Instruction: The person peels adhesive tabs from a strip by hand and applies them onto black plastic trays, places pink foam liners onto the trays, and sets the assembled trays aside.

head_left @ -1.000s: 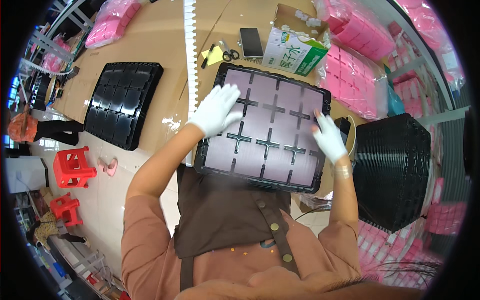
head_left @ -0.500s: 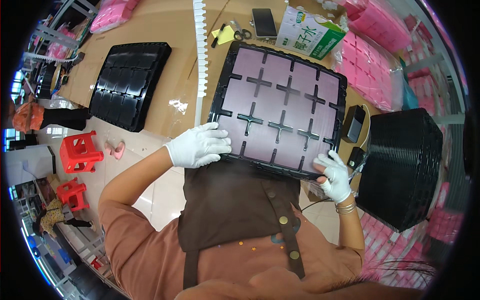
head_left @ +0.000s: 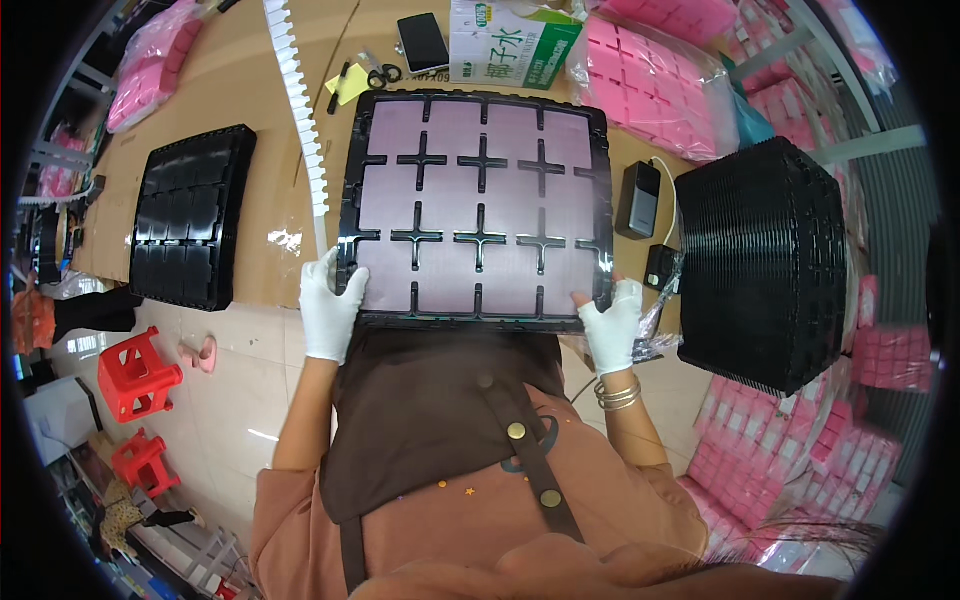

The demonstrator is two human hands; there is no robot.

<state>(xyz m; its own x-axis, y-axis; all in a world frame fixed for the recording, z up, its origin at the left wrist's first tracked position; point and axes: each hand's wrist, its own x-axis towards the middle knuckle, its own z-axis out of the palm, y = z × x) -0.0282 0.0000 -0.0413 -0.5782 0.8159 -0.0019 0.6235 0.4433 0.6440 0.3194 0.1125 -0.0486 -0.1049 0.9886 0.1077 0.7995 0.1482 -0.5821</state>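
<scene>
I find the black compartment tray [head_left: 478,205] lying flat at the near edge of the cardboard-covered table [head_left: 270,215], every cell filled with a pale pink sheet; loading looks complete, removal not yet begun. My left hand [head_left: 328,305], gloved, is closed around the near-left corner; my right hand [head_left: 612,322] grips the near-right corner likewise. An emptied black tray [head_left: 193,228] lies left, a tall tray stack [head_left: 765,260] right. A green-and-white carton [head_left: 512,40] (lettering present) stands beyond, beside bagged pink packs [head_left: 655,85].
</scene>
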